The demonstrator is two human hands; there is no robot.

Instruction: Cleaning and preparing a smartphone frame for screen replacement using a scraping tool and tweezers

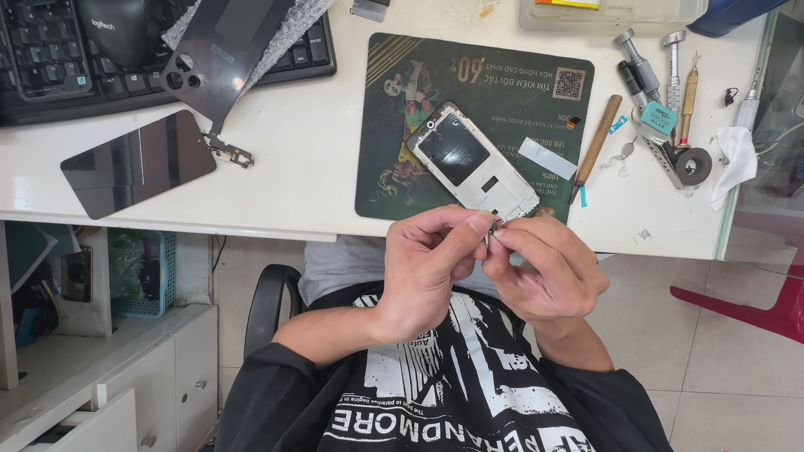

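Note:
My left hand (431, 259) and my right hand (548, 272) meet just in front of the white table's edge (276, 226), fingertips pinched together on a tiny metal part (495, 233). Right above them an opened phone frame (473, 161), silver with a black patch, lies tilted on a dark green printed mat (394, 125). The small part is mostly hidden by my fingers.
A black keyboard (50, 59), a dark phone back cover (222, 50) and a dark screen panel (138, 163) lie at the left. A wooden-handled tool (597, 142), screwdrivers (674, 63) and a white cloth (735, 163) lie at the right. A clear plastic box (611, 12) stands at the back.

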